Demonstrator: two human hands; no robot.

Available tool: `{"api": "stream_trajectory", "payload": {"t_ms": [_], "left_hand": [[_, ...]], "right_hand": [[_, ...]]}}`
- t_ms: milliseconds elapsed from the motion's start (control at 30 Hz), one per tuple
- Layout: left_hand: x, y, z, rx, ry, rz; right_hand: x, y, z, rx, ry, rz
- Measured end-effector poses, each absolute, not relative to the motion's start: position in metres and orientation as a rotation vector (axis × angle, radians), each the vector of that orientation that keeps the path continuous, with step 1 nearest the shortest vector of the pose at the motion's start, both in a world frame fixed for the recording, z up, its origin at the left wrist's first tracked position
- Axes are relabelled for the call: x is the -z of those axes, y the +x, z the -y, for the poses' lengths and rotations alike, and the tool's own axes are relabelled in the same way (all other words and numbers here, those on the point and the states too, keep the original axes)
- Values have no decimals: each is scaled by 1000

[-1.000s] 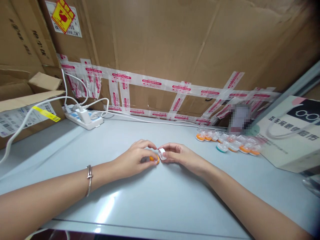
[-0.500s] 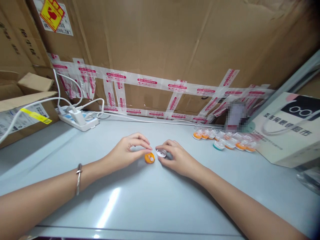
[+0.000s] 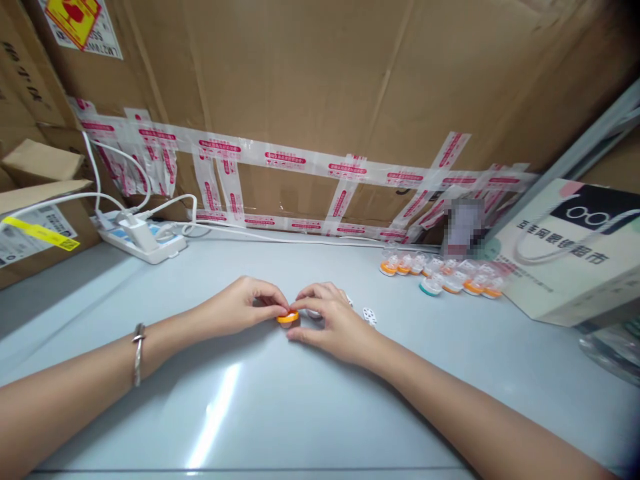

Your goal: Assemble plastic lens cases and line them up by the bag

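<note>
My left hand pinches a small orange round cap by its left edge, thumb and fingertips together. The cap is tilted, with something pale at its underside. Close on its right is my right hand, thumb and index finger apart at the cap's edge; whether they touch it I cannot tell. A whitish round piece shows partly beneath the right fingers. Beyond the knuckles a white part peeks out, mostly hidden. To the right of that hand a flat white piece with holes lies on the table.
Several clear-topped round pieces with orange, white or teal bases stand at the back right, beside a paper bag. A white power strip with cables sits back left near an open carton. A large taped cardboard box walls off the back.
The orange cap is now tilted in my left fingers. My right hand has moved left to it, no longer gripping the white round piece. White parts now show by the right hand.
</note>
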State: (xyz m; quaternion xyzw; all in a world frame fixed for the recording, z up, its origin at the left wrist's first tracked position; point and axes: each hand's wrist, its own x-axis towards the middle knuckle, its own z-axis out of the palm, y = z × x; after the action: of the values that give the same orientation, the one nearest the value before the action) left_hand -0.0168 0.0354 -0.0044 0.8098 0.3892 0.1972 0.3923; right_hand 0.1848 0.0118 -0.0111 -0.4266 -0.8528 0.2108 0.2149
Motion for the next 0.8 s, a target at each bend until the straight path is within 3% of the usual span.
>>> {"api": "stream_trajectory", "payload": {"t_ms": [800], "left_hand": [[4, -19, -36, -499, 1925, -960]], "right_hand": [[12, 178, -3, -582, -1290, 2298]]}}
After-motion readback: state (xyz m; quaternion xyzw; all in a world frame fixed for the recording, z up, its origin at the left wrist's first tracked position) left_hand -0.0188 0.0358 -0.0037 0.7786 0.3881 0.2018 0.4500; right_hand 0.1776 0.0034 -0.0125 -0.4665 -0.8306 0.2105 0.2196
